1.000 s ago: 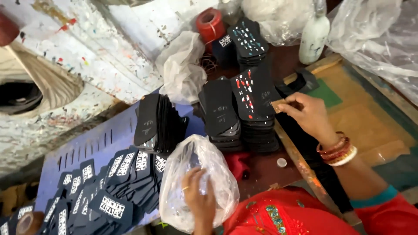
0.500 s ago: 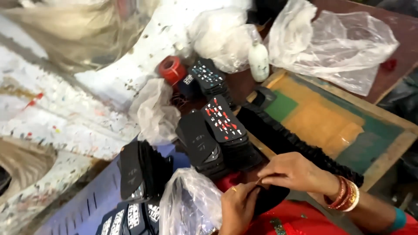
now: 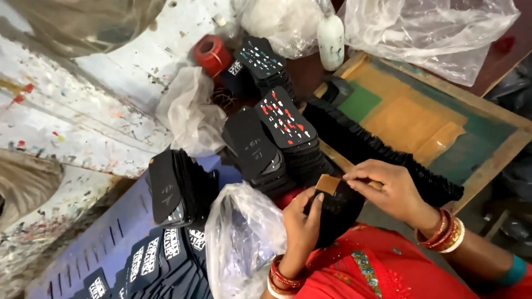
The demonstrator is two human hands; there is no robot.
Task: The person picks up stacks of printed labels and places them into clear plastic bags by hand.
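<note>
Both my hands have come together low in front of me since a second ago, when my right one was out over the stacks and my left held the plastic bag. Now my left hand (image 3: 302,224) is closed around a black piece (image 3: 338,213), holding it up over my red clothing (image 3: 382,271). My right hand (image 3: 390,191) pinches a small tan strip (image 3: 328,184) at its top edge, thumb and fingers shut on it. Just left of my left wrist sits the clear plastic bag (image 3: 241,238), slumped open. Beyond it lies a blue crate (image 3: 116,238) with black printed tags (image 3: 147,260) spread on it and a standing bundle of black tags (image 3: 174,191). Farther on, stacks of black cards with red and white marks (image 3: 285,119) stand on the worktop (image 3: 83,122). To their right lies a wooden framed screen (image 3: 421,116). At the far edge are a red tape roll (image 3: 210,52) and a white bottle (image 3: 331,33).
</note>
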